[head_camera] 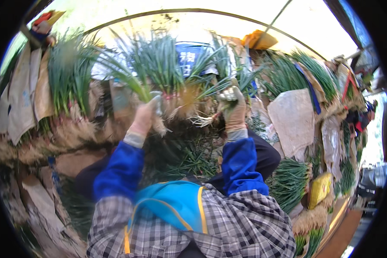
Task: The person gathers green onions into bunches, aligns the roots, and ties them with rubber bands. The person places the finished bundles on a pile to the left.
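Note:
My left hand [145,116], gloved and a little blurred, holds a bunch of green onions [133,85], its leaves fanning up to the left and its pale roots hanging below. My right hand [234,108], in a worn, soiled glove, is shut around a small green onion whose white roots [203,120] point left. Between and beyond both hands stands a thick row of green onions [161,64], leaves up, with reddish stem bases and shaggy roots. Loose green leaves [196,163] litter the ground between my knees.
More green onions stand at left [69,74] and at right [283,75]. A pale sack [293,119] lies at right, near a bundle of onions [288,182] and a yellow package [320,190]. Behind the row is a blue printed sack [193,59]. A person [367,114] is at far right.

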### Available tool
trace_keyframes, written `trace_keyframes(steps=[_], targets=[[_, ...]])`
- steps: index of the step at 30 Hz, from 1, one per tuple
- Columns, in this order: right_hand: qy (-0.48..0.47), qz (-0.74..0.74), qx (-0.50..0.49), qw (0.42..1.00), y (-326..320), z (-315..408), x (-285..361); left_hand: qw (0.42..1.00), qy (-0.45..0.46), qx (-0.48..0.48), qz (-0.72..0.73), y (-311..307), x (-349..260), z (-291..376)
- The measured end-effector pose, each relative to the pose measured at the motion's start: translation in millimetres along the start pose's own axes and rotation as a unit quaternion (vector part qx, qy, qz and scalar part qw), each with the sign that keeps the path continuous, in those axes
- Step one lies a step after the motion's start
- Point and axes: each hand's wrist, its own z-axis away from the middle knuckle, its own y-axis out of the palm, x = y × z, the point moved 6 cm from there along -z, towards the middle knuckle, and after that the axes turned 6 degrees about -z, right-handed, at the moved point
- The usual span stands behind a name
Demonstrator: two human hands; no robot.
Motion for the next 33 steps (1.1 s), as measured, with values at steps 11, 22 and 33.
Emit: trace_keyframes(steps=[11, 22, 33], targets=[[0.025, 0.723, -0.021, 0.690, -60.7, -57.1, -100.3, 0.998, -0.049, -0.031, -0.004, 40.8, 36.2, -71.4], [0.074, 0.585, -0.044, 0.807, 11.8, -115.3, 3.2, 0.998, -0.054, 0.001, 0.043, 33.7, 7.6, -17.5], [0.308, 0.470, -0.057, 0.825, -45.6, 32.7, -90.3, 0.986, -0.091, 0.116, 0.074, 66.7, 72.4, 16.1]])
